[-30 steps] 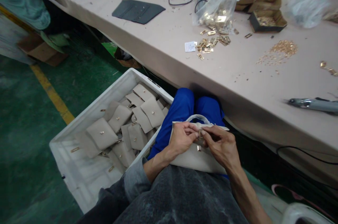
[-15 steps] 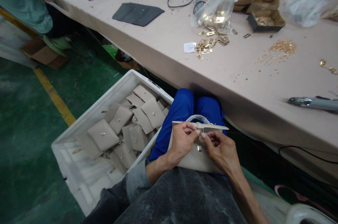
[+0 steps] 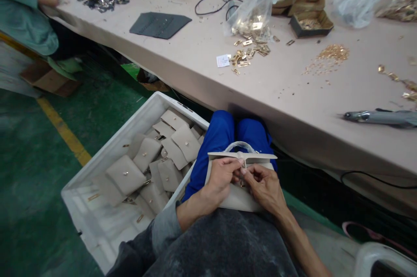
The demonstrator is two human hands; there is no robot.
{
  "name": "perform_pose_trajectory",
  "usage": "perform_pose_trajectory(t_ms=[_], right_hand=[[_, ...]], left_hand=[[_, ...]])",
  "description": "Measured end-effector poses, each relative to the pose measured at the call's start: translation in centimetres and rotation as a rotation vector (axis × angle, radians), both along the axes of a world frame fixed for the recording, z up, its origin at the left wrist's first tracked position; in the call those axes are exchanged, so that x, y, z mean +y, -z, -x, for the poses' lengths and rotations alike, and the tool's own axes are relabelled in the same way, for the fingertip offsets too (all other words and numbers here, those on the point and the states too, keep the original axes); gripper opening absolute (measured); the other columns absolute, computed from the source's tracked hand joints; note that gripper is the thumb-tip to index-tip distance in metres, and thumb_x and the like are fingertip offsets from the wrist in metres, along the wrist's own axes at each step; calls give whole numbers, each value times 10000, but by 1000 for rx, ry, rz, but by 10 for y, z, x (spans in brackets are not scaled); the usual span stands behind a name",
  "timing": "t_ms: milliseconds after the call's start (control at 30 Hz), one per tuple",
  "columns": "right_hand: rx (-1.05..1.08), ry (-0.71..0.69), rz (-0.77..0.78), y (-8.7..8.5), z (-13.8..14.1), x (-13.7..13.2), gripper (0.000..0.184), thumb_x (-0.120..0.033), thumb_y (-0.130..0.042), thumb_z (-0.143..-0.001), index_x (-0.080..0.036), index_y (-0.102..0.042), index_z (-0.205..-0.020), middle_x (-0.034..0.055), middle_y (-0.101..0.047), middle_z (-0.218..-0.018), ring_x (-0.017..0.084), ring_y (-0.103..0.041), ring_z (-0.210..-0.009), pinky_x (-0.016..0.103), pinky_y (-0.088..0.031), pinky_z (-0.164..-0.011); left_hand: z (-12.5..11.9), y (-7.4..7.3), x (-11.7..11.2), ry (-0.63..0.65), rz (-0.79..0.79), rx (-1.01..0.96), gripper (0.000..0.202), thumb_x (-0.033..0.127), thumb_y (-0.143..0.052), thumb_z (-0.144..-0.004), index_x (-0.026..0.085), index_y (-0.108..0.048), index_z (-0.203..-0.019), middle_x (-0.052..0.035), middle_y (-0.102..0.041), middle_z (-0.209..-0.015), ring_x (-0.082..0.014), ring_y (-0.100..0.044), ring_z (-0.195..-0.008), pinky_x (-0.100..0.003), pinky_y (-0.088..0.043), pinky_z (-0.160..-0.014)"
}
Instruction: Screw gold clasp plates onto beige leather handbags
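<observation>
A beige handbag (image 3: 241, 201) lies across my lap, its flap (image 3: 257, 156) lifted and a plastic-wrapped handle (image 3: 241, 144) behind it. My left hand (image 3: 221, 176) pinches at the middle of the flap with thumb and forefinger. From the other side, my right hand (image 3: 264, 185) meets it there, fingertips closed on the same spot. A narrow pale strip shows between the fingertips; any small fitting there is mostly covered. Just below the fingers, a small metal lock piece (image 3: 241, 183) on the bag's front is partly hidden.
To my left, a white crate (image 3: 81, 181) holds several small beige bags (image 3: 126, 173). On the table (image 3: 202, 85) lie gold metal plates (image 3: 243, 57), small gold parts (image 3: 334, 53), a grey power screwdriver (image 3: 378, 117) and a dark panel (image 3: 159, 25). Another person's sleeve (image 3: 19, 3) appears far left.
Both hands stay at the flap's middle, their fingertips shifted slightly. The metal piece seen between them earlier is now more covered. The whole view has moved a little to the right.
</observation>
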State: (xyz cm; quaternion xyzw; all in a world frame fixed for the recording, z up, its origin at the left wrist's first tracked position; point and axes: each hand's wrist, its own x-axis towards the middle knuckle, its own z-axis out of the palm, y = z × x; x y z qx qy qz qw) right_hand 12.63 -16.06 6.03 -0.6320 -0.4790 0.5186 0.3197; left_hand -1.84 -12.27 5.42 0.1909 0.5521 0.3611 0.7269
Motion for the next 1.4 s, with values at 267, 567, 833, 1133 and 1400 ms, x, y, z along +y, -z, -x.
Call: perform_pose_trajectory(t_ms=[267, 567, 833, 1133, 1400], right_hand=[[216, 91, 184, 10, 5, -7, 448, -620, -694, -867, -181, -681, -775, 28, -658, -610, 117, -523, -453, 224, -379, -438], [261, 150, 172, 12, 1, -7, 394, -538, -736, -863, -163, -688, -756, 23, -653, -602, 91, -486, -439, 206, -325, -427], [450, 214, 213, 25, 0, -6, 381, -505, -813, -820, -149, -685, -771, 28, -659, -605, 73, -460, -424, 202, -286, -434], [580, 230, 190, 32, -11, -3, 330, -423, -882, -769, -162, -690, -828, 64, -705, -696, 127, -584, -545, 234, -430, -522], [653, 296, 210, 33, -9, 1, 389, -383, -960, -669, -157, -680, -817, 21, -663, -647, 105, -556, -528, 217, -406, -514]], left_hand=[[-2, 11, 8, 63, -5, -61, 436, 462, -946, -562, 118, -683, -608, -6, -590, -530, -80, -459, -446, -238, -303, -467], [-5, 12, 10, 102, -103, -14, 411, 463, -898, -605, 133, -655, -574, 20, -524, -466, -69, -376, -417, -246, -233, -455], [-7, 10, 16, 133, -33, -71, 390, 428, -903, -574, 134, -650, -619, 2, -568, -506, -82, -417, -430, -251, -253, -469], [-11, 10, 20, 132, -37, -90, 412, 412, -939, -542, 107, -679, -639, -11, -593, -529, -84, -451, -438, -236, -281, -453], [-9, 16, 18, 116, -50, -71, 433, 436, -952, -541, 109, -689, -650, -10, -596, -532, -82, -444, -443, -235, -304, -463]])
